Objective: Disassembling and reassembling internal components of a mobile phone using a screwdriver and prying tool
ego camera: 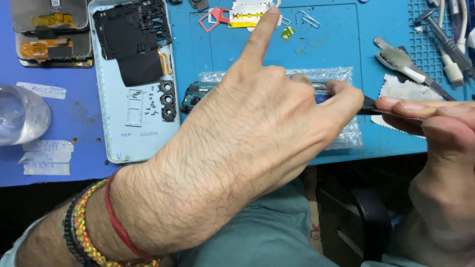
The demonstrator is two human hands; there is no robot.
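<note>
Phone board (198, 94) sits mid-tabletop on a bubble-wrap sheet (336, 76), mostly hidden behind the left hand (257, 123), which pinches it with thumb and fingers while the index finger sticks straight up. Right hand (435, 123) comes in from the side, fingers pressed together around a thin dark tool (368, 105) whose tip is tucked behind the left thumb. I'd say the trick here is keeping the board pinned flat and the tool angle shallow, light pressure only. Further back on the blue tabletop (316, 44): one white back cover (128, 138), two screens (49, 29) stacked, one paperclip (309, 20), one razor blade (247, 10).
</note>
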